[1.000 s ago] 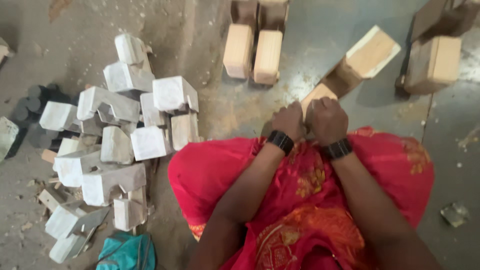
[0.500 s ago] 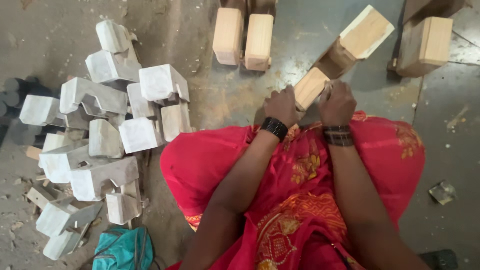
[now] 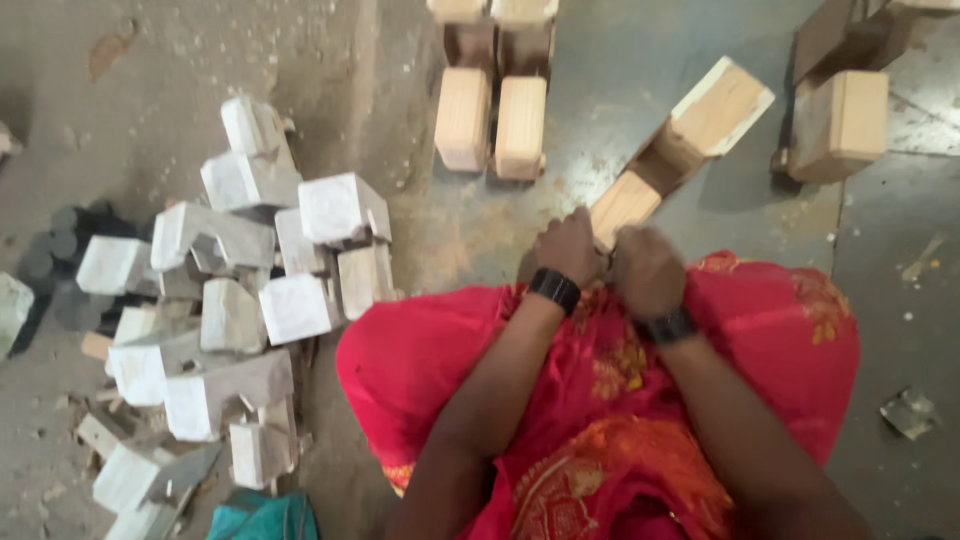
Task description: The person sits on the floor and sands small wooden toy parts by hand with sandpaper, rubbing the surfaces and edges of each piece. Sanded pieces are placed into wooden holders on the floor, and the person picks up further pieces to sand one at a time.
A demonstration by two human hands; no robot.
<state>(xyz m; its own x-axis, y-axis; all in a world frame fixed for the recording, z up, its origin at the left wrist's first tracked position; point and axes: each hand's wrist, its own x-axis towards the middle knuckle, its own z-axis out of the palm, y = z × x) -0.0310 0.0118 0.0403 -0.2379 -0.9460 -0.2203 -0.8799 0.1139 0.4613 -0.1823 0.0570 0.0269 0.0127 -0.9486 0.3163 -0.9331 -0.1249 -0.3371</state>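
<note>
Hands first: your left hand [image 3: 566,248] and your right hand [image 3: 646,268] sit side by side, knuckles up, both curled closed on the near end of a notched wooden piece [image 3: 680,150]; each grip is clamped on that near block, though the fingertips themselves are hidden under the knuckles; a black band sits on each wrist.

That wooden piece lies on the floor [image 3: 620,70] just past your knees, running away from you up and to the right; its far end is a pale square block, with a darker cut-out step between the two ends; the near end touches both your hands.

Your lap is covered in bright red cloth with orange pattern [image 3: 600,400], directly under your forearms.

Beyond the held piece, straight ahead, two similar wooden pieces [image 3: 492,115] lie close together side by side, pointing away from you; to the far right another wooden block piece [image 3: 838,125] rests on the floor, well apart from your hands.

To your left, a loose heap of pale, greyish-white cut blocks [image 3: 230,300] is piled on the dusty floor, near your left knee; dark round shapes [image 3: 60,260] lie at its far left edge, too blurred to tell what they are; a teal cloth [image 3: 262,515] shows at the bottom edge; a small scrap [image 3: 908,412] lies on the floor at your right.
</note>
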